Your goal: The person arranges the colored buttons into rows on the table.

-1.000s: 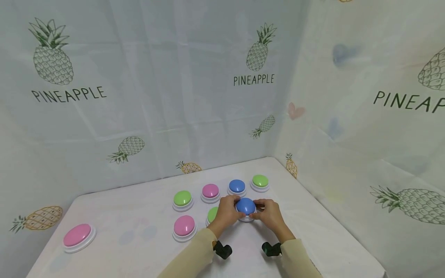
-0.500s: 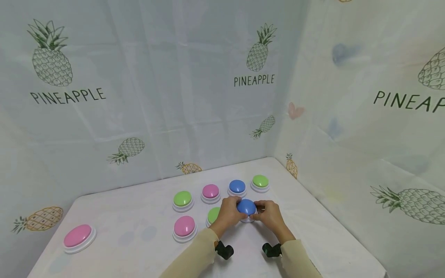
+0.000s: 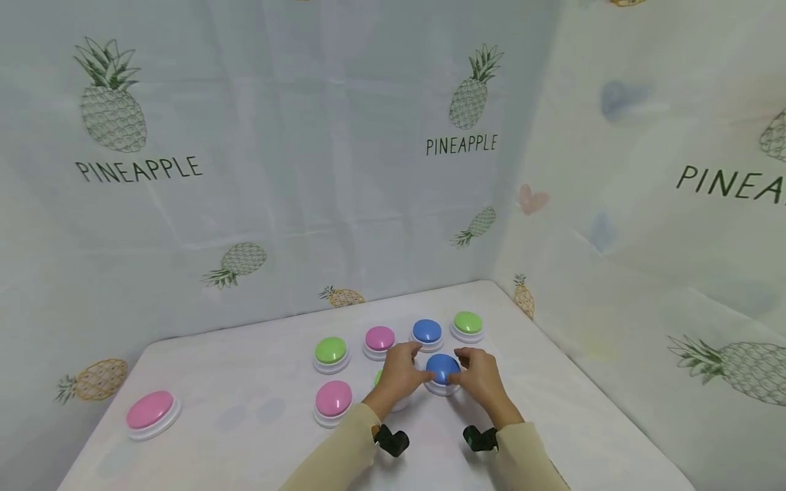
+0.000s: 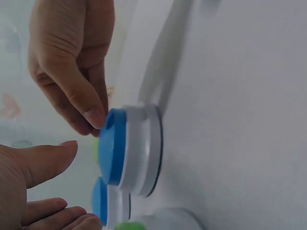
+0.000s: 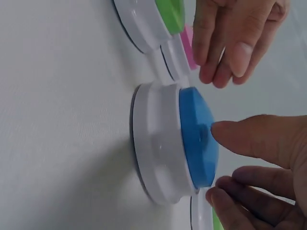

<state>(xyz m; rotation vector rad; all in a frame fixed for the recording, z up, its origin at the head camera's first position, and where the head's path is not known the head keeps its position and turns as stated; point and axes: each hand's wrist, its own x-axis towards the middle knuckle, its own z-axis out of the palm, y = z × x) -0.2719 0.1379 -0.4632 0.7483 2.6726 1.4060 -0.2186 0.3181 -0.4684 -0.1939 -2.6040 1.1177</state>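
Observation:
A blue push button (image 3: 443, 369) on a round white base sits flat on the white table between my two hands. On its left is my left hand (image 3: 398, 377), thumb and fingers spread; the left wrist view shows this hand (image 4: 38, 182) apart from the dome. My right hand (image 3: 482, 378) stands on the other side with fingers relaxed. In the right wrist view its thumb (image 5: 254, 139) lies at the blue dome's edge; whether it touches, I cannot tell. A green button (image 3: 377, 377) is mostly hidden behind my left hand.
Behind stand a green button (image 3: 331, 350), a pink one (image 3: 380, 338), another blue one (image 3: 426, 331) and a second green one (image 3: 468, 322). A pink button (image 3: 334, 398) is left of my hands, another pink button (image 3: 150, 409) far left. A pineapple-print curtain (image 3: 344, 170) borders the table.
Both hands held the near blue button by its sides; now they have loosened and drawn outward from it. The button stays in about the same place, while the head view has shifted slightly.

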